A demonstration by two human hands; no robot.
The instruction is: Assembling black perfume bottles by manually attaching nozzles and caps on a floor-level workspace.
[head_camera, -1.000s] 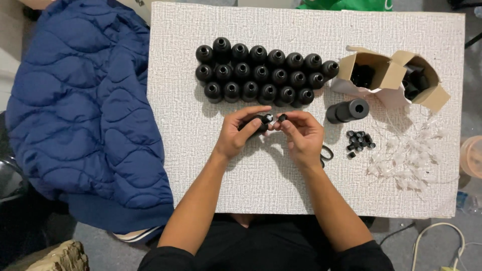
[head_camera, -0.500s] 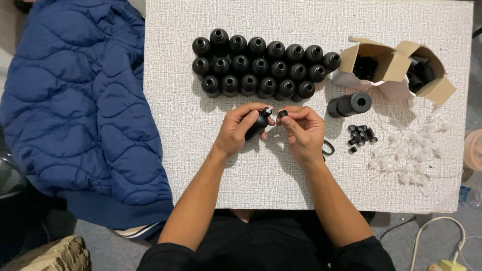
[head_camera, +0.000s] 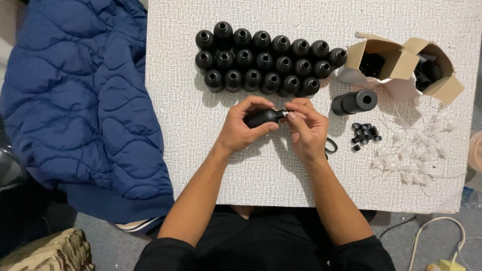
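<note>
Black bottle (head_camera: 262, 118) in left-hand grip (head_camera: 243, 128)

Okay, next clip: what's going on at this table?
A person sits at a white table and holds a small black bottle sideways in the left hand. The right hand pinches at the bottle's mouth; what its fingers hold is too small to tell. Beyond the hands stand rows of black bottles, upright. To the right lie one bottle on its side, an open cardboard box, a pile of small black caps and a scatter of clear plastic pieces. A blue quilted jacket lies left.
</note>
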